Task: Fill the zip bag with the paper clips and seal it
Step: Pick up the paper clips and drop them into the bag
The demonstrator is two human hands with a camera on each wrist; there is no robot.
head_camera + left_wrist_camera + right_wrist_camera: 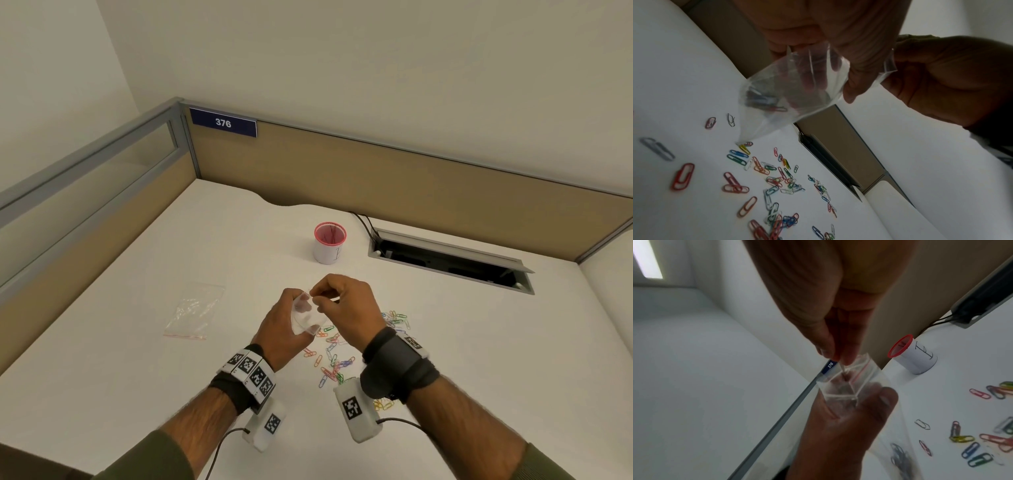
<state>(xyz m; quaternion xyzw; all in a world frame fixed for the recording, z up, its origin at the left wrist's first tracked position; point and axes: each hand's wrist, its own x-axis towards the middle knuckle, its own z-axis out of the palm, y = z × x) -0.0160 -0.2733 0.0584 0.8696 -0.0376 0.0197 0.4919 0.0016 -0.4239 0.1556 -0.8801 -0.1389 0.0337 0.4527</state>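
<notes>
My left hand (279, 322) holds a small clear zip bag (308, 320) upright above the table, thumb and fingers curled round it, its red-lined mouth (846, 374) spread open. Several clips lie in the bag's bottom (760, 99). My right hand (318, 298) hovers right over the mouth, thumb and fingertips (826, 350) pinching a thin pale paper clip (843, 368) that points down into the opening. Many coloured paper clips (334, 356) are scattered on the white table below and to the right of both hands, and the same paper clips (772, 178) show in the left wrist view.
A second clear zip bag (193, 310) lies flat on the table to the left. A red-rimmed white cup (329, 243) stands behind the hands. An open cable hatch (452, 260) with cords sits at the back right. Tan partition walls (376, 178) close off the back and left.
</notes>
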